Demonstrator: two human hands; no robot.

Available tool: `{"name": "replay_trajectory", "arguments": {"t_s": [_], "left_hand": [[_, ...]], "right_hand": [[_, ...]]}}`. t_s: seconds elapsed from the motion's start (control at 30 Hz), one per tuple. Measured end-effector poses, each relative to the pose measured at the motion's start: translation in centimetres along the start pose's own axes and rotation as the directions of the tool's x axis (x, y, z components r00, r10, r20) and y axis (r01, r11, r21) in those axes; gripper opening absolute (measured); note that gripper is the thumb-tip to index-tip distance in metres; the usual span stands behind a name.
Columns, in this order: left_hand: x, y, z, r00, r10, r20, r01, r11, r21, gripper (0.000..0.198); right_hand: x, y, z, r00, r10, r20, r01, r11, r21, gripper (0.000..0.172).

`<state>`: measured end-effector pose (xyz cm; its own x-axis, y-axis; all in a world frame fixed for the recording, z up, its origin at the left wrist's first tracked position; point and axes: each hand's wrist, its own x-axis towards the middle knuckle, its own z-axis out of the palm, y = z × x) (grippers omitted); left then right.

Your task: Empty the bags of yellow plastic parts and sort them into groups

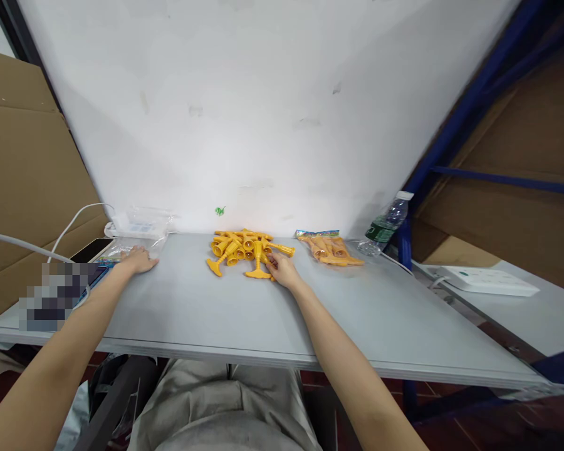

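My left hand (138, 260) lies with its fingers stretched out on clear plastic bags (143, 243) at the table's left. At the right edge of a pile of yellow plastic T-handled pieces (232, 244), my right hand (282, 269) has its fingers closed on one of them, which is partly hidden by the fingers. Each piece has a T-shaped handle and a flared, bell-like end. Right of the pile lies a clear bag (329, 248) with a coloured header, holding several similar yellow-orange pieces.
A tilted plastic bottle (386, 225) leans at the back right. Beyond it sits a white power strip (491, 280) on a neighbouring surface. White cables (28, 241) cross the left side, near a phone (91, 250) and a cardboard box (28, 175). A white panel (263, 125) stands behind the table.
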<state>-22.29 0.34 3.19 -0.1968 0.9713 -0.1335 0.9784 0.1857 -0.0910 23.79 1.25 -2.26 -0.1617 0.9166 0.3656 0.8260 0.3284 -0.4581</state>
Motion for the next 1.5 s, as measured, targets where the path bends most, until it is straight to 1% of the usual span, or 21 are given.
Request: {"name": "replay_trajectory", "arguments": {"t_s": [0.13,0.23,0.3,0.37,0.4,0.47,0.5,0.57,0.63,0.67,0.7,0.77,0.83,0.9,0.97,1.03,1.1,1.17,1.33,1.4,1.5], "left_hand": [[0.7,0.5,0.7,0.999,-0.014,-0.030,0.013,0.999,-0.035,0.062],[0.9,0.9,0.6,0.998,-0.031,-0.050,0.028,0.998,-0.060,0.066],[0.6,1.6,0.3,0.996,-0.048,-0.072,0.043,0.997,-0.065,0.067],[0.0,2.8,-0.1,0.993,-0.024,-0.117,0.016,0.998,-0.066,0.068],[-0.5,3.7,-0.3,0.989,0.016,-0.149,-0.026,0.998,-0.065,0.068],[-1.8,6.0,-0.6,0.965,0.153,-0.214,-0.169,0.984,-0.061,0.067],[-2.6,7.4,-0.7,0.942,0.245,-0.230,-0.265,0.963,-0.057,0.066],[-4.3,10.3,-0.9,0.878,0.403,-0.259,-0.434,0.898,-0.072,0.061],[-5.8,13.1,-1.0,0.811,0.489,-0.320,-0.542,0.835,-0.096,0.053],[-6.5,14.3,-1.0,0.796,0.501,-0.339,-0.562,0.821,-0.104,0.048],[-7.0,15.4,-1.1,0.800,0.492,-0.344,-0.554,0.825,-0.107,0.044],[-7.5,17.1,-1.1,0.834,0.437,-0.337,-0.497,0.860,-0.116,0.031],[-7.6,18.1,-1.2,0.870,0.381,-0.313,-0.436,0.890,-0.131,0.021],[-7.5,18.6,-1.2,0.888,0.349,-0.300,-0.405,0.902,-0.148,0.017],[-7.3,18.6,-1.3,0.884,0.344,-0.316,-0.408,0.898,-0.165,0.015],[-7.1,18.5,-1.7,0.869,0.339,-0.361,-0.424,0.886,-0.187,0.014],[-6.8,18.5,-2.5,0.858,0.312,-0.409,-0.422,0.881,-0.213,0.015],[-6.3,18.8,-3.5,0.858,0.263,-0.441,-0.393,0.889,-0.235,0.018],[-4.0,20.8,-5.8,0.871,0.170,-0.460,-0.314,0.914,-0.256,0.027],[-3.1,21.9,-6.2,0.872,0.164,-0.460,-0.305,0.919,-0.251,0.028],[-2.1,23.1,-5.9,0.885,0.154,-0.440,-0.289,0.922,-0.259,0.025]], "right_hand": [[0.3,0.4,0.7,0.999,0.035,-0.026,-0.034,0.999,0.031,0.032],[0.5,0.3,1.1,0.995,0.071,-0.065,-0.066,0.995,0.072,0.030],[0.6,0.3,1.4,0.993,0.079,-0.082,-0.070,0.992,0.102,0.029],[0.7,0.4,1.6,0.992,0.079,-0.099,-0.066,0.989,0.129,0.028],[0.7,0.4,1.7,0.991,0.079,-0.106,-0.064,0.988,0.139,0.028],[0.8,0.5,1.8,0.989,0.079,-0.122,-0.061,0.987,0.147,0.027],[0.8,0.6,1.9,0.989,0.078,-0.128,-0.060,0.988,0.145,0.026],[0.8,0.7,2.0,0.987,0.078,-0.141,-0.060,0.990,0.129,0.025],[0.8,0.7,2.0,0.985,0.087,-0.151,-0.072,0.992,0.103,0.023],[0.7,0.6,1.9,0.983,0.098,-0.152,-0.085,0.992,0.089,0.023],[0.7,0.5,1.8,0.982,0.112,-0.150,-0.102,0.992,0.076,0.022],[0.5,0.2,1.5,0.980,0.146,-0.137,-0.140,0.989,0.057,0.022],[0.4,-0.1,1.3,0.977,0.174,-0.127,-0.169,0.984,0.046,0.021],[0.3,-0.4,1.1,0.974,0.186,-0.133,-0.182,0.983,0.036,0.019],[0.2,-0.4,1.0,0.971,0.188,-0.149,-0.187,0.982,0.022,0.015],[0.1,-0.4,1.0,0.968,0.191,-0.163,-0.193,0.981,0.007,0.011],[0.1,-0.4,1.1,0.966,0.193,-0.172,-0.196,0.981,-0.003,0.008],[0.1,-0.4,1.1,0.966,0.189,-0.177,-0.194,0.981,-0.010,0.007],[0.2,-0.9,0.8,0.965,0.206,-0.161,-0.216,0.975,-0.046,0.009],[0.2,-1.2,0.6,0.966,0.210,-0.150,-0.221,0.973,-0.061,0.011],[0.1,-1.5,0.4,0.969,0.194,-0.152,-0.206,0.976,-0.068,0.012]]}}
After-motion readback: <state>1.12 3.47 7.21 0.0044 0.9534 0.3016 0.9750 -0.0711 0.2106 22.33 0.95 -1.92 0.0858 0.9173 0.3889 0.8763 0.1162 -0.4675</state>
